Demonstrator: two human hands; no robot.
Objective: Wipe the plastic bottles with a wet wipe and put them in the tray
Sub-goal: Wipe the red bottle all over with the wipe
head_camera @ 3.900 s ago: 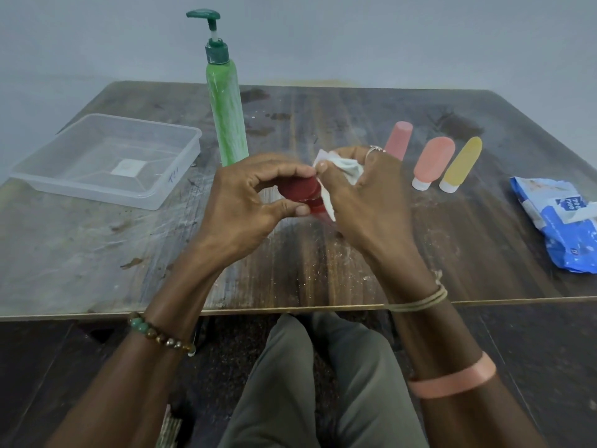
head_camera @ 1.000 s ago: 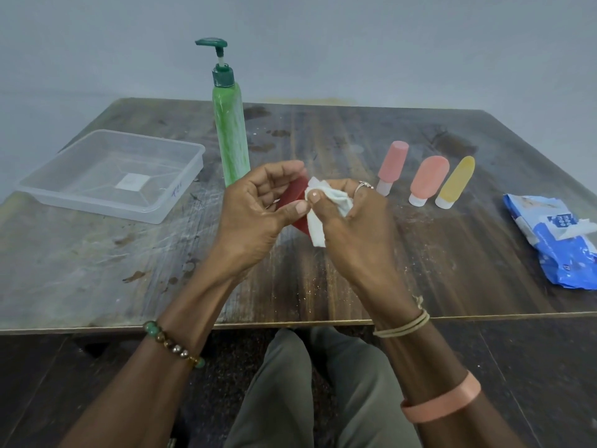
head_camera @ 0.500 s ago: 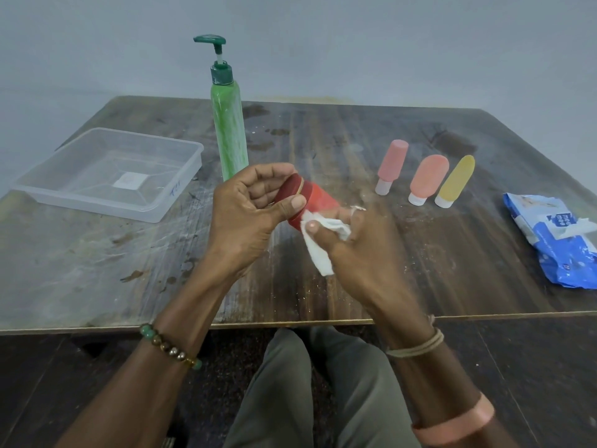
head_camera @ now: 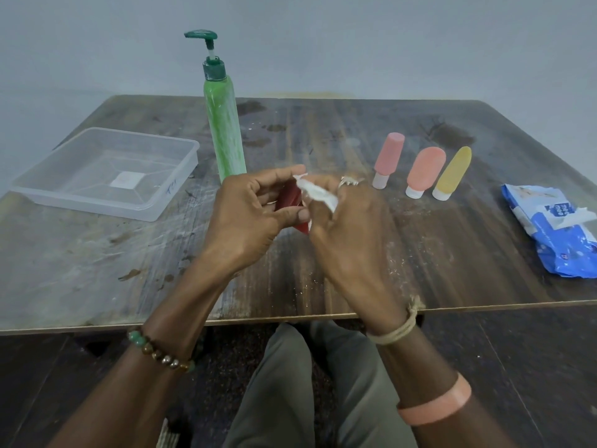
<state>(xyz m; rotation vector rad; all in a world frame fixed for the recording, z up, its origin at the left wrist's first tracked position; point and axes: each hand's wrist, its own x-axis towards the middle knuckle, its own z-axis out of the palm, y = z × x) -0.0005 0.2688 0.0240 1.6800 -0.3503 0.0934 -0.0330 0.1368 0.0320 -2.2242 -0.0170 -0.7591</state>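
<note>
My left hand point(head_camera: 248, 218) grips a small red bottle point(head_camera: 290, 202) above the middle of the table, and most of the bottle is hidden between my hands. My right hand point(head_camera: 349, 227) pinches a white wet wipe point(head_camera: 318, 195) against the bottle's right side. A clear plastic tray point(head_camera: 155, 208) sits at the left with nothing in it. A tall green pump bottle point(head_camera: 223, 124) stands behind my hands. To the right lie a pink bottle point(head_camera: 389, 156), a salmon bottle point(head_camera: 424, 171) and a yellow bottle point(head_camera: 454, 173), side by side.
A blue pack of wet wipes point(head_camera: 555, 231) lies at the table's right edge. The worn wooden table point(head_camera: 97, 270) has its front edge close to my knees. A grey wall rises behind the table.
My right hand has slid the wipe back up along the red bottle, covering it again. My left hand keeps its hold on the bottle. The other bottles have not moved.
</note>
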